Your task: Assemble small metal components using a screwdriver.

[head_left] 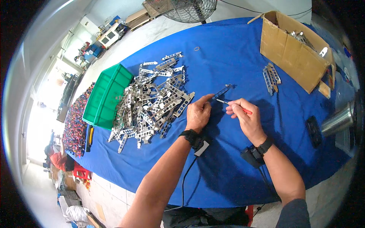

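Above the middle of the blue cloth, my left hand (198, 114) pinches the near end of a perforated metal strip (223, 91). The strip slants away to the upper right, with a row of holes along it. My right hand (245, 117) is closed around a slim tool with a red handle (247, 111) and a thin pale shaft. Its tip is at the strip's near end, close to my left fingertips; whether it touches the metal I cannot tell. To the left of my left hand spreads a heap of similar metal strips (152, 100).
A green bin (107, 95) lies tipped beside the heap. At the right, several strips (271, 79) rest near an open cardboard box (291, 53). A dark flat object (313, 131) and a metal cylinder (337, 121) are at the right edge. Cables trail from both wrist devices.
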